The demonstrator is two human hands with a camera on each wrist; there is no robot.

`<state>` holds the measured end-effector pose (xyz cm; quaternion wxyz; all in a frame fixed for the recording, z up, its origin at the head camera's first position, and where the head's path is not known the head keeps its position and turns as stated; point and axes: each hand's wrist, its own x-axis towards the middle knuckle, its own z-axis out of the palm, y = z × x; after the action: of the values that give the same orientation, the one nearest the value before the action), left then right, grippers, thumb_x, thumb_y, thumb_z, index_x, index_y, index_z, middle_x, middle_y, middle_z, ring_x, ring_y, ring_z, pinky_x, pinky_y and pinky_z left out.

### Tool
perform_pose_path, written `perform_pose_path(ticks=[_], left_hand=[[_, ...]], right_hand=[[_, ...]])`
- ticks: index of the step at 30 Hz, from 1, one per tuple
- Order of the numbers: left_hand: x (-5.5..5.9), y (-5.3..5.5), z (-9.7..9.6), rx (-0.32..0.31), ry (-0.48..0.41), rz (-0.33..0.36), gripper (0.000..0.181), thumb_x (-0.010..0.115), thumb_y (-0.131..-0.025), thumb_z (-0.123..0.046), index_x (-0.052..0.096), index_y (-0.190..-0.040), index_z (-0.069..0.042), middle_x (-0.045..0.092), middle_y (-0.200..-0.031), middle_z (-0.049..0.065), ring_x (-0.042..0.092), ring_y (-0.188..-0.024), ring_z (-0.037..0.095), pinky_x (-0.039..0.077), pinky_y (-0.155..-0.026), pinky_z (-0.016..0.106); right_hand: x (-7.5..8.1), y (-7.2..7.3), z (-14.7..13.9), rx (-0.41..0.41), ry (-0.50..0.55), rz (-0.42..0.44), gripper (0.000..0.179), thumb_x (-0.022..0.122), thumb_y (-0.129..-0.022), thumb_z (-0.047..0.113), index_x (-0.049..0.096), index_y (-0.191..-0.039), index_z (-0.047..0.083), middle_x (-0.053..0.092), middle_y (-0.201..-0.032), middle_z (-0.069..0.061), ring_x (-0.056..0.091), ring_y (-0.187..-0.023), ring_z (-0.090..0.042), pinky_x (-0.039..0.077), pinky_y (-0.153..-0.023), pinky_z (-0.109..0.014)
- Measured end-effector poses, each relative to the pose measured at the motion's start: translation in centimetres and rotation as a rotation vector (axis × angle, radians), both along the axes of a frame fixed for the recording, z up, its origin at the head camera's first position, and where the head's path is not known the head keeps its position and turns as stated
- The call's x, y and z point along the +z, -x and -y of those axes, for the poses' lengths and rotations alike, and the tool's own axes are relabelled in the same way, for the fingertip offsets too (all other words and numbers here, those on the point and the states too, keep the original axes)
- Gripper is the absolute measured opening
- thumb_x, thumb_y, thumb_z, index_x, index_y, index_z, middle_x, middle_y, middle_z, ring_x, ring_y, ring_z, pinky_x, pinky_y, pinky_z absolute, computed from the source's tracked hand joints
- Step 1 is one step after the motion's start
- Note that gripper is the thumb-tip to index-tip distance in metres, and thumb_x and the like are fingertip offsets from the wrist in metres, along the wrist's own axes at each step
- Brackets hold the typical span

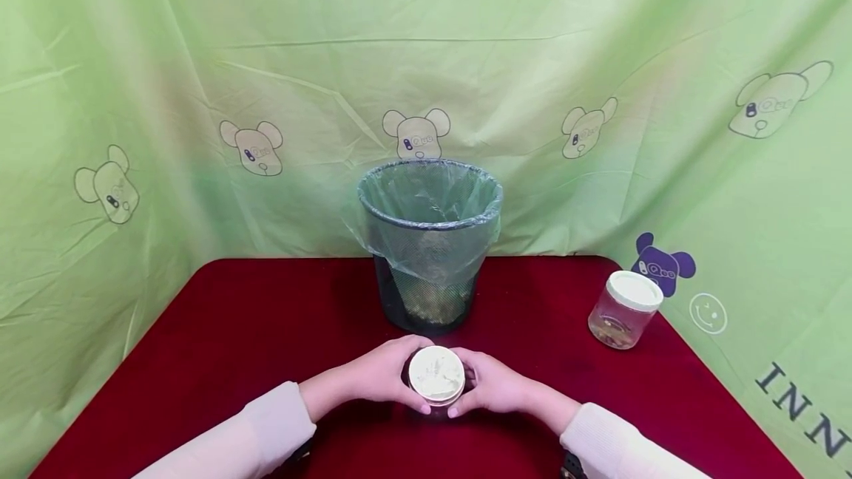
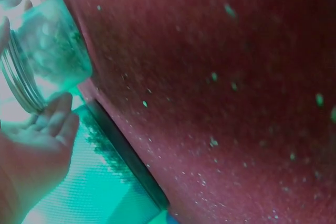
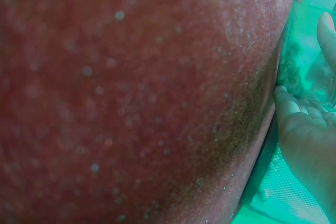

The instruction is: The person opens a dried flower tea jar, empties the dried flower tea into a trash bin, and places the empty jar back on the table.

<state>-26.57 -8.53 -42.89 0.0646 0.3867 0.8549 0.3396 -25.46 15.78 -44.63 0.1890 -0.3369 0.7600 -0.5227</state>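
Observation:
A small clear jar (image 1: pixel 436 375) with a pale, mottled round top stands upright between both hands near the middle of the red table. My left hand (image 1: pixel 391 374) grips its left side, the thumb in front. From the right, my right hand (image 1: pixel 491 383) holds the same jar, fingers bent round it. Dark bits show low inside the jar (image 2: pixel 55 45) in the left wrist view, where fingers of the left hand (image 2: pixel 39 148) lie by its ridged rim. In the right wrist view the right hand (image 3: pixel 307 135) lies against the jar (image 3: pixel 299 59).
Behind the jar stands a black mesh waste bin (image 1: pixel 426 294) lined with a translucent bag (image 1: pixel 435 246). A second clear jar (image 1: pixel 622 316), white-lidded with small brownish bits inside, stands near the red table's (image 1: pixel 266 316) right edge. A green printed curtain (image 1: pixel 319 94) hangs around the table.

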Motion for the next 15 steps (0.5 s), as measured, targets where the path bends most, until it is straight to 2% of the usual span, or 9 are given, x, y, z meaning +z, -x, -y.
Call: perform_pose_path(ticks=[8,15], left_hand=[[0.5,-1.9,-0.8,0.146,0.053,-0.077,0.074,0.089,-0.062,-0.047,0.056,-0.118,-0.012,0.056,-0.105,-0.011,0.054,-0.094,0.005,0.047,-0.085,0.026],[0.5,-3.0,-1.5,0.241,0.082,-0.178,0.068,0.088,-0.061,-0.050,0.057,-0.109,-0.012,0.055,-0.094,-0.010,0.054,-0.085,0.007,0.049,-0.074,0.027]], right_hand=[[0.1,0.0,0.1,0.032,0.039,0.045,0.072,0.081,-0.074,-0.003,0.042,-0.135,-0.007,0.059,-0.123,-0.012,0.057,-0.111,-0.012,0.046,-0.093,-0.025],[0.2,-0.1,0.1,0.028,0.045,0.074,0.075,0.080,-0.074,-0.005,0.040,-0.137,-0.008,0.057,-0.126,-0.013,0.056,-0.113,-0.013,0.046,-0.093,-0.025]])
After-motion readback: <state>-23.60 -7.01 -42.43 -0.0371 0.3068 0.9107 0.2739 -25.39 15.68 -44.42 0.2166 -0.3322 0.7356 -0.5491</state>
